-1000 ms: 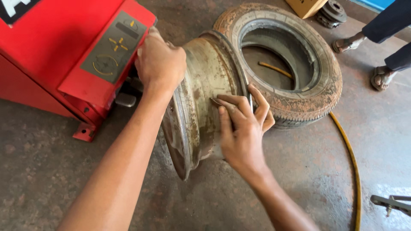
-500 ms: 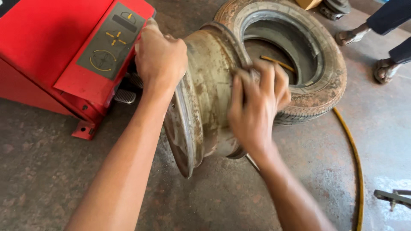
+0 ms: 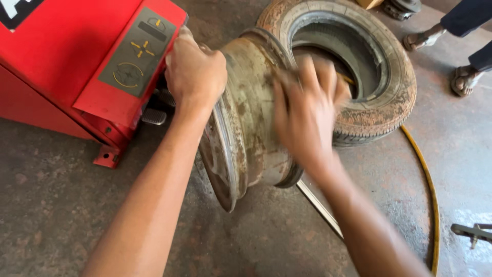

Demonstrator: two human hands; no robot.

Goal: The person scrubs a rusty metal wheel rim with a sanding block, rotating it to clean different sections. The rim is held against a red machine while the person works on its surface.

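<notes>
The bare steel wheel rim (image 3: 246, 118) stands on edge on the concrete floor (image 3: 56, 215), tipped a little. On one side of the rim the red tyre machine (image 3: 66, 56) stands close, its pedal (image 3: 154, 117) just beside the rim's lip; on the other side a worn tyre (image 3: 379, 66) lies flat, touching or nearly touching the rim. Open floor lies only on the near side of the rim, where a metal bar (image 3: 320, 208) and a yellow hose (image 3: 428, 190) run out from under it.

The left hand (image 3: 196, 69) is curled shut over the rim's top edge nearest the machine, arm straight. The right hand (image 3: 305, 110) lies open and flat on the rim's barrel, fingers spread, blurred. A second ago it rested lower on the barrel; it has since slid up towards the tyre.
</notes>
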